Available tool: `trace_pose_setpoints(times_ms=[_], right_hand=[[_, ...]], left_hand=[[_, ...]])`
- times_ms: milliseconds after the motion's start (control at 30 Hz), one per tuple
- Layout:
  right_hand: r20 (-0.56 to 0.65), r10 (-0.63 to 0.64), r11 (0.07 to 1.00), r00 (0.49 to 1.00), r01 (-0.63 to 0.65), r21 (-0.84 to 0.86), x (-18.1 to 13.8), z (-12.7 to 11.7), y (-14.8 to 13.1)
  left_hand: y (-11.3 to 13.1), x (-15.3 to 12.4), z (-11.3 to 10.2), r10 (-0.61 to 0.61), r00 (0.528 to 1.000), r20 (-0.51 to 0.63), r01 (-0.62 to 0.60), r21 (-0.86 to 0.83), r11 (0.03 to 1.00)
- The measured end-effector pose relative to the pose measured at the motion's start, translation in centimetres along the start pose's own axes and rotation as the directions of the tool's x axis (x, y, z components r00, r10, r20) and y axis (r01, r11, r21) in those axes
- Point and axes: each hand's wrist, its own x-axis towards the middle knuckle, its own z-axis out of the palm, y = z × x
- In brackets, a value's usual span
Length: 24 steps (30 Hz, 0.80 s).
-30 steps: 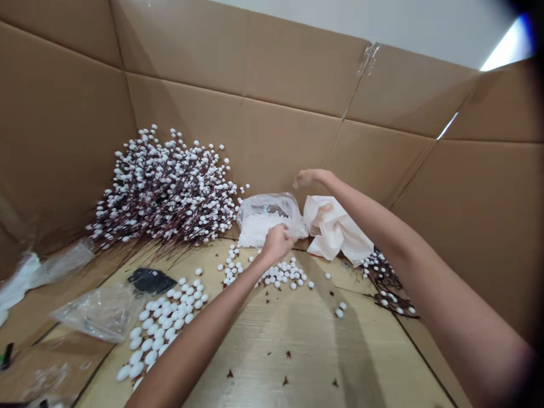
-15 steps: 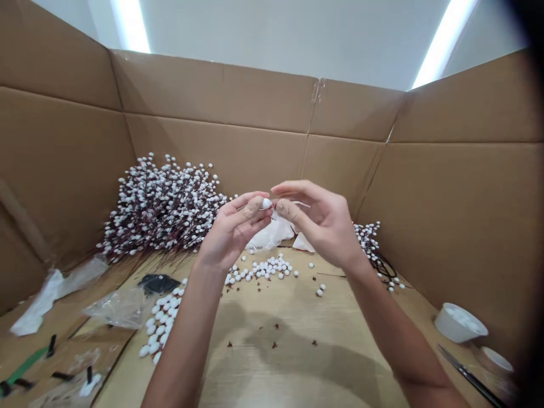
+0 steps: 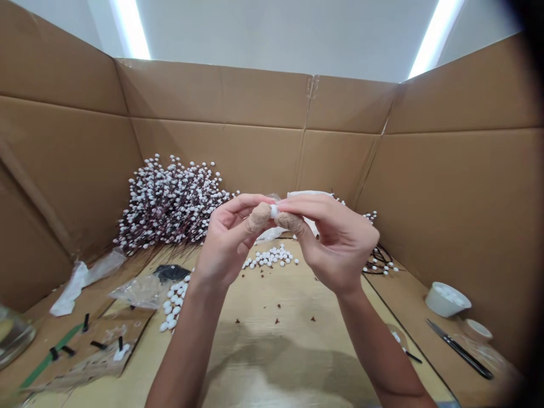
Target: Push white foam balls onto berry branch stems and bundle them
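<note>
My left hand (image 3: 232,241) and my right hand (image 3: 335,241) are raised together in front of me, above the table. Both pinch one small white bead (image 3: 274,210) between thumbs and forefingers, whose tips look wrapped in tan tape. Below and behind them, loose white beads (image 3: 270,258) lie scattered on the wooden table (image 3: 272,351). A second patch of larger white beads (image 3: 172,300) lies to the left. A big bundle of dark twigs studded with white buds (image 3: 170,201) leans against the cardboard wall at the back left.
Cardboard walls (image 3: 446,187) enclose the table on three sides. A clear plastic bag (image 3: 138,290) and a white bag (image 3: 72,280) lie at left, with black clips (image 3: 100,344) on cardboard. At right stand a white bowl (image 3: 446,298) and scissors (image 3: 459,348). More twigs (image 3: 378,260) lie beyond my right hand.
My hands left the bag at the back and came up together. The left brought a white bead, and now both pinch it closely. The view tilted up.
</note>
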Motion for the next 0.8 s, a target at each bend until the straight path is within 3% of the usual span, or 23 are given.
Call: trace_pose_setpoints(times_ms=[200,467,800], right_hand=[[-0.106,-0.075,0.991,0.992,0.062,-0.121,-0.9,0.6,-0.3],[-0.172,-0.169,0.977,0.971,0.141,-0.161,-1.0,0.9,-0.6],[-0.084,-0.142,0.976,0.986,0.125,-0.178,-1.3,0.5,-1.4]], left_hand=[[-0.2,-0.6,1.0,0.063,0.996,-0.066,-0.062,0.014,0.998],[-0.5,-1.0,1.9,0.136,0.991,-0.021,-0.136,-0.014,0.991],[-0.7,-1.3,1.6,0.314,0.949,0.004,-0.313,0.098,0.945]])
